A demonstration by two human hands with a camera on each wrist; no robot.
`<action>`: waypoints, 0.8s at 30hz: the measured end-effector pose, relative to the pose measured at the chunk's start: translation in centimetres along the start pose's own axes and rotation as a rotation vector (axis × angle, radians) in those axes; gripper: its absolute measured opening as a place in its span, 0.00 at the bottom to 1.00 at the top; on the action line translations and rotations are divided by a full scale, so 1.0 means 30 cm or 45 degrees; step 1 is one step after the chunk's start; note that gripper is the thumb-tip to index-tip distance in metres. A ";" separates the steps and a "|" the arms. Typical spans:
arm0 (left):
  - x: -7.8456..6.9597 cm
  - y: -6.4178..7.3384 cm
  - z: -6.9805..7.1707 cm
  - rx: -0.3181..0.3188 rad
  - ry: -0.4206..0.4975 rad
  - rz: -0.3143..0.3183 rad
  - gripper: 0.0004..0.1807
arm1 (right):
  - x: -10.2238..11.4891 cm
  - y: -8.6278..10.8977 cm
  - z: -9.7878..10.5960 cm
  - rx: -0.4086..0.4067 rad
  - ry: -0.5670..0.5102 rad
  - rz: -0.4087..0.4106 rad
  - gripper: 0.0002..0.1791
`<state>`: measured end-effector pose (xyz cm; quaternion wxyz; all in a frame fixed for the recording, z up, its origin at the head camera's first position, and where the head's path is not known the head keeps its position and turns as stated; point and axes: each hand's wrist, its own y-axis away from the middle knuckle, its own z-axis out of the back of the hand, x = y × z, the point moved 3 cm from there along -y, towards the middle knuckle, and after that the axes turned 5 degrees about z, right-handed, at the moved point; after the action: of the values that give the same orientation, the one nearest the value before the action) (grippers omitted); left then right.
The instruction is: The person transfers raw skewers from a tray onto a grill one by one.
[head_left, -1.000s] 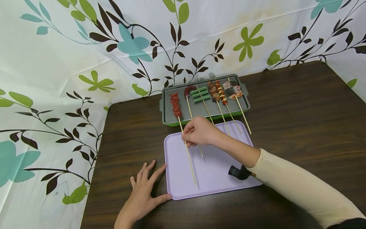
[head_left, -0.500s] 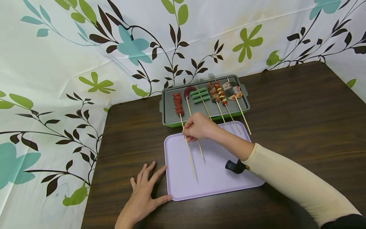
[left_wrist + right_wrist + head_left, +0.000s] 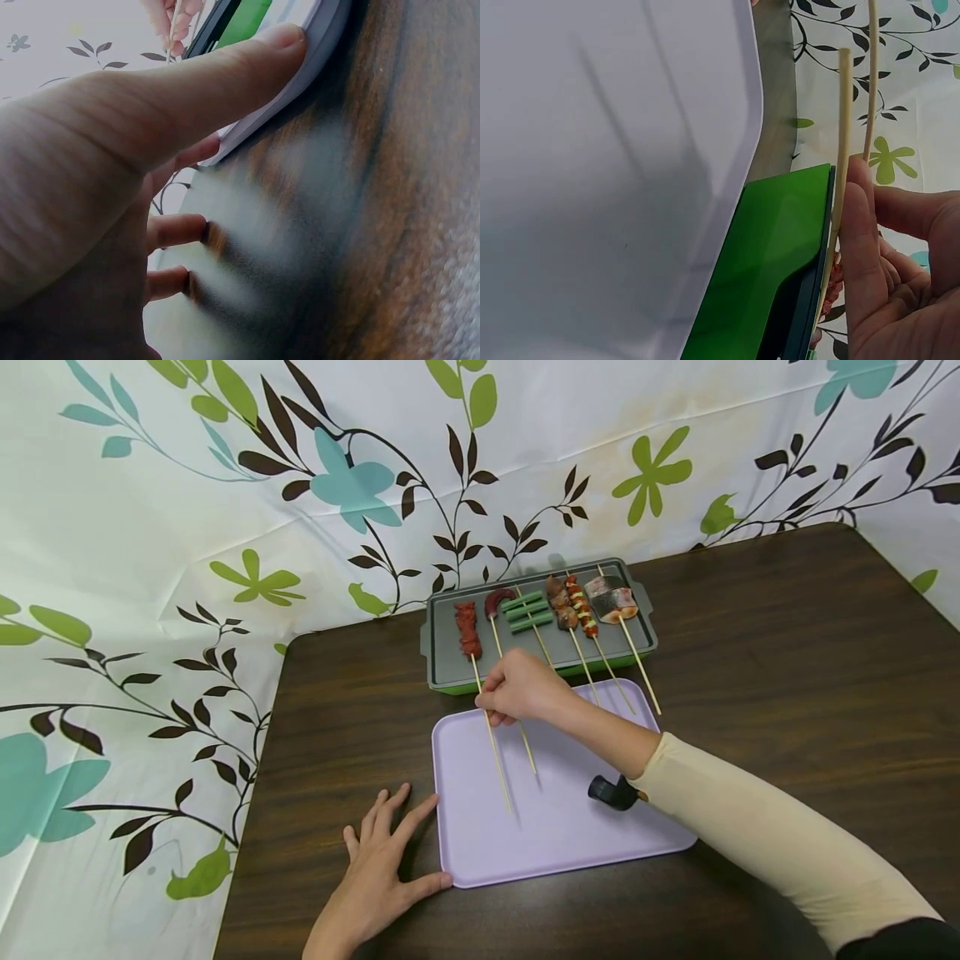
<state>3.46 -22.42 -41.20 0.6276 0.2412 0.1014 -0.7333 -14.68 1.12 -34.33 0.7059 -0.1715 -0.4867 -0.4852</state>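
Note:
In the head view my right hand (image 3: 521,687) pinches the bamboo stick of a red meat skewer (image 3: 468,633) between thumb and fingers. Its meat end lies at the left of the grey grill pan (image 3: 442,667); the stick slants down over the lilac tray (image 3: 555,827). The right wrist view shows the held stick (image 3: 873,82) rising from the pinching fingers (image 3: 861,255). A second stick passes close by them. My left hand (image 3: 381,870) lies spread on the dark table, thumb and index fingertips at the tray's left edge. In the left wrist view its thumb (image 3: 232,71) overlaps the tray rim.
Rightward in the pan sit a dark red curled skewer (image 3: 495,600), green stalks (image 3: 528,610), brown meat (image 3: 562,602), a red-and-yellow skewer (image 3: 581,606) and fish pieces (image 3: 613,599). Their sticks jut over the pan's front edge. A patterned cloth (image 3: 525,460) hangs behind the table.
My right hand has moved slightly away from me with the meat skewer, whose meat has shifted a little right in the pan. The stick's lower end has moved up the tray. My left hand stays put.

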 end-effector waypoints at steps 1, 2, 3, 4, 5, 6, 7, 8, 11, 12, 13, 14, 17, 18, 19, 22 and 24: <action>0.000 0.000 0.000 -0.001 0.003 -0.001 0.50 | 0.002 0.000 0.000 -0.011 0.022 0.004 0.09; 0.000 0.000 0.000 -0.001 0.006 -0.001 0.50 | 0.004 -0.001 0.000 -0.021 0.046 0.012 0.09; -0.001 0.000 0.000 -0.002 0.007 -0.003 0.50 | 0.006 -0.001 0.000 -0.031 0.069 0.020 0.10; -0.001 0.001 0.000 -0.003 0.009 -0.005 0.50 | 0.008 -0.002 0.000 -0.040 0.089 0.027 0.10; -0.001 0.001 -0.001 -0.005 0.008 -0.006 0.50 | 0.009 -0.002 -0.001 -0.048 0.107 0.032 0.10; -0.002 0.001 -0.001 -0.006 0.008 -0.008 0.50 | 0.011 -0.002 -0.002 -0.056 0.120 0.036 0.10; -0.002 0.001 -0.001 -0.006 0.009 -0.009 0.50 | 0.012 -0.002 -0.002 -0.062 0.129 0.038 0.10; -0.003 0.001 -0.001 -0.007 0.009 -0.010 0.50 | 0.013 -0.002 -0.003 -0.067 0.137 0.038 0.11; -0.004 0.002 0.000 -0.009 0.005 -0.013 0.50 | 0.013 -0.005 -0.003 -0.080 0.131 0.027 0.09; -0.004 0.002 0.000 -0.009 0.005 -0.012 0.50 | 0.012 -0.007 -0.003 -0.082 0.123 0.020 0.09; -0.004 0.002 0.001 -0.009 0.004 -0.011 0.50 | 0.011 -0.008 -0.003 -0.083 0.118 0.011 0.09; -0.004 0.001 0.001 -0.008 0.002 -0.009 0.50 | 0.010 -0.009 -0.003 -0.084 0.114 0.005 0.09; -0.004 0.001 0.002 -0.006 0.000 -0.001 0.50 | 0.007 -0.013 -0.003 -0.082 0.130 -0.011 0.09; -0.004 0.001 0.002 -0.005 0.000 0.001 0.50 | 0.006 -0.013 -0.004 -0.078 0.143 -0.015 0.10; -0.005 0.001 0.002 -0.004 0.000 0.000 0.50 | 0.005 -0.014 -0.004 -0.077 0.159 -0.017 0.10; -0.005 0.002 0.002 -0.006 0.001 -0.004 0.50 | 0.003 -0.015 -0.006 -0.078 0.202 -0.019 0.11; -0.005 0.002 0.002 -0.007 0.003 -0.007 0.50 | 0.003 -0.016 -0.007 -0.081 0.227 -0.016 0.11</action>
<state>3.51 -22.33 -41.07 0.6260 0.2401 0.1051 -0.7345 -14.97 0.70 -34.47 0.7375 -0.1468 -0.4073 -0.5183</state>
